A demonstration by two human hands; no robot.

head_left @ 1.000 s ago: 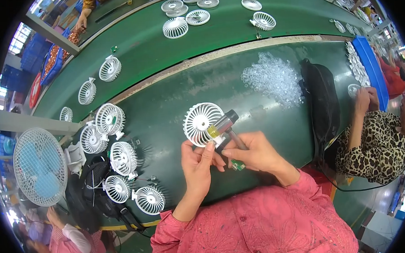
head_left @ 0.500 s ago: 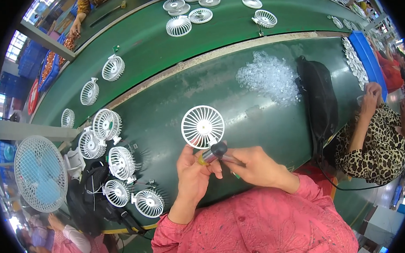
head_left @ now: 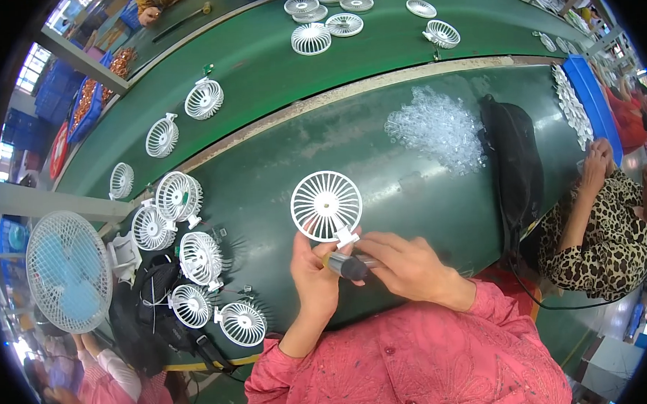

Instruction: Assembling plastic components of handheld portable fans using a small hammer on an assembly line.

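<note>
A white round fan housing [head_left: 325,203] with radial slats stands tilted over the table, its short square neck toward me. My left hand [head_left: 315,275] is closed round its near edge, fingers partly hidden behind it. Just below the neck is the metal head of a small hammer [head_left: 345,265], with a black face and a yellowish face, apart from the neck. The hammer's handle runs into my right hand [head_left: 411,270], closed on it. Several similar white fan housings [head_left: 200,258], some with small wired boards, lie to my left.
A pile of clear plastic pieces [head_left: 437,130] lies beyond my right hand, beside a black bag [head_left: 513,155]. Left stands a desk fan [head_left: 70,272] near a black backpack [head_left: 156,291]. A green conveyor belt [head_left: 259,81] carries more housings. A co-worker's hands [head_left: 597,160] are at far right.
The hammer head has come down toward me, off the neck, which now shows. Housings on the belt have shifted right. Both my hands keep their holds.
</note>
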